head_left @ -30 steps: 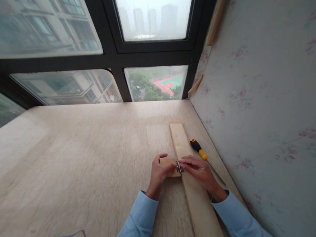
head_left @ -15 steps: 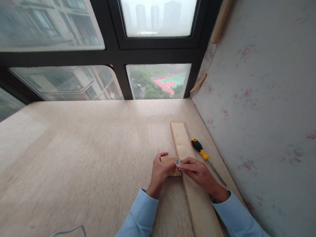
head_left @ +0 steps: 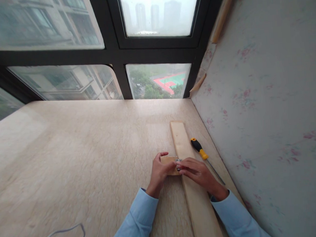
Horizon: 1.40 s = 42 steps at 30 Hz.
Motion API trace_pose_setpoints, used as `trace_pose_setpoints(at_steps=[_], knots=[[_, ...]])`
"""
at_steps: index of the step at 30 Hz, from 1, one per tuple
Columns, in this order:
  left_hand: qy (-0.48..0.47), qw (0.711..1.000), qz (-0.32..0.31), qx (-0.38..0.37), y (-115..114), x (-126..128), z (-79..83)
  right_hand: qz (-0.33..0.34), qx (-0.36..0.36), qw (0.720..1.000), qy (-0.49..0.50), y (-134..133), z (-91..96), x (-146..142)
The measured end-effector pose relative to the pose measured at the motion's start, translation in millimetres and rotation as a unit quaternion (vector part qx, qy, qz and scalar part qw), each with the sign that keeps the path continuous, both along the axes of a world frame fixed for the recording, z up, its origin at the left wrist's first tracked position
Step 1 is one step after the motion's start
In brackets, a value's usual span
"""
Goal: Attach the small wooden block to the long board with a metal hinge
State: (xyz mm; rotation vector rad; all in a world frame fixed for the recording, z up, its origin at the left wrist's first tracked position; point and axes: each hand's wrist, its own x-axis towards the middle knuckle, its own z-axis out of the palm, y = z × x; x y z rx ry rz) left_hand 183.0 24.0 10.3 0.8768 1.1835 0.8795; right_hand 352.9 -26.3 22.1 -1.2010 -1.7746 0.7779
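A long pale wooden plank [head_left: 181,142] lies on the marble-look surface [head_left: 76,153], running away from me near the right wall. A small wooden block [head_left: 168,160] sits against its left edge. My left hand [head_left: 159,174] is wrapped round that block. My right hand [head_left: 196,172] rests on the plank, its fingertips pinched at a small metal fitting [head_left: 178,161] where block and plank meet. What the fingertips grip beyond that fitting is too small to make out.
A screwdriver with a black and yellow handle [head_left: 199,149] lies right of the plank, close to the flowered wall [head_left: 265,100]. A thin white wire loop [head_left: 60,236] lies at the near left. Dark-framed windows [head_left: 115,56] close off the far side.
My right hand's fingers have slid slightly over the metal fitting, covering more of it. The view shifted up a little. Block and plank stay put.
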Motion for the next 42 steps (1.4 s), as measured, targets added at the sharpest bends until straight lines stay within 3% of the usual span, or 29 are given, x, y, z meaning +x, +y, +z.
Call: trace_pose_setpoints(at_steps=[9, 15, 19, 24, 29, 32, 36, 39, 42], knots=[[-0.008, 1.0, -0.001, -0.001, -0.1, 0.7, -2.8, -0.015, 0.028, 0.999, -0.021, -0.1, -8.3, -1.3], [-0.019, 1.0, 0.0, -0.002, 0.5, 0.9, -2.7, -0.032, 0.048, 0.998, -0.013, 0.2, -0.5, 1.1], [-0.021, 1.0, 0.002, -0.013, 0.0, 1.7, -0.1, -0.133, 0.059, 0.989, -0.036, 2.1, 6.6, 17.8], [-0.014, 1.0, 0.004, -0.019, -0.2, 1.9, 0.6, -0.325, 0.062, 0.937, -0.11, 6.9, -1.7, 54.7], [-0.02, 1.0, 0.004, -0.021, -0.2, 1.2, 1.3, -0.327, -0.055, 0.924, -0.192, 6.8, -16.6, 73.1], [-0.021, 1.0, 0.003, -0.018, 0.0, 0.9, 2.0, -0.353, -0.104, 0.922, -0.123, 6.5, -14.7, 70.0], [-0.021, 1.0, -0.004, -0.014, 0.0, 0.7, 1.9, -0.372, -0.139, 0.909, 0.124, 8.3, -2.7, 64.6], [-0.021, 1.0, -0.008, -0.011, 0.2, 0.6, 1.4, -0.33, -0.098, 0.88, 0.329, 8.1, 8.3, 62.1], [-0.022, 1.0, -0.012, -0.008, 0.7, 0.4, 0.1, -0.258, -0.089, 0.861, 0.429, 5.4, 18.3, 56.9]])
